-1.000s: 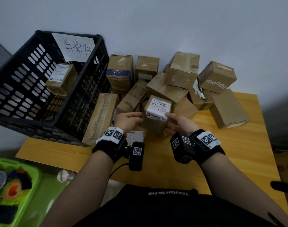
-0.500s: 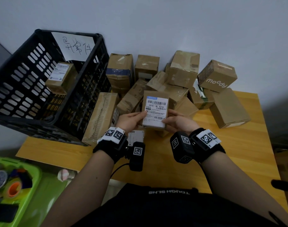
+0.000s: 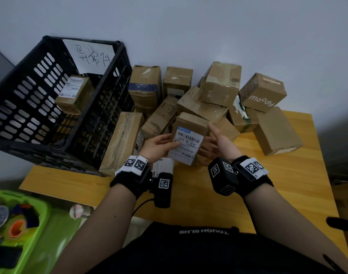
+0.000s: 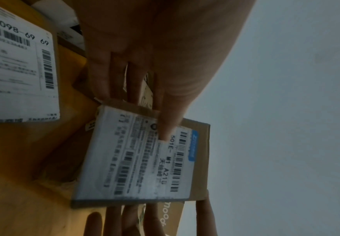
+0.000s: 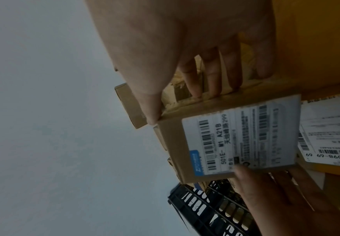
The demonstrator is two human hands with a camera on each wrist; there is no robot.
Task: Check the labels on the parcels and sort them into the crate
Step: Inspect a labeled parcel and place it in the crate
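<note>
Head view is showing both hands lifting 1 small parcel above the table, its white label tilting up toward the face. The left hand is pinching the parcel's left edge, thumb lying on the label and fingers wrapping behind. The right hand is bracing the right edge, thumb pressing the upper corner and fingers curling behind. The parcel's long axis is running away from the body, toward the heap of parcels at the wall. The black crate, already holding 1 box, is lying to the left, so the left hand is nearer and probably suiting the carry.
</note>
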